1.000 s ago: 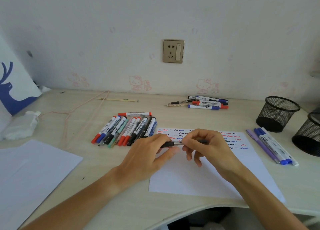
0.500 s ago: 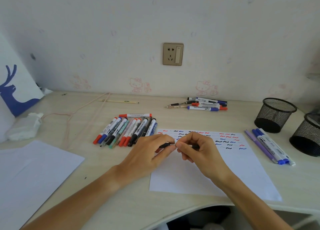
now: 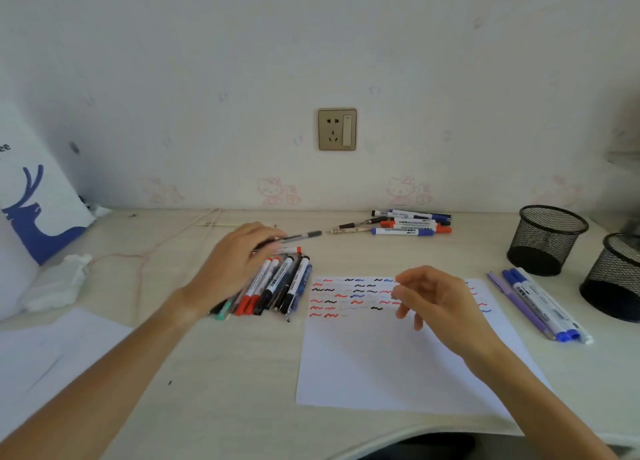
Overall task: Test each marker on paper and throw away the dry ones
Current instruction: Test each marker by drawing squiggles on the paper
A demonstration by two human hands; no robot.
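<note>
Left hand (image 3: 239,262) holds a black pen (image 3: 298,237) pointing at the desk's far right corner; right hand (image 3: 436,300) hangs loose, holding nothing.

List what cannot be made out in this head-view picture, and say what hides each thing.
- Marker pile: the left hand covers its far ends.
- Test paper: the right hand hides some squiggles.
- Pen in the left hand: blurred, so capped or not is unclear.
- Mesh cup: cut off by the right edge.
</note>
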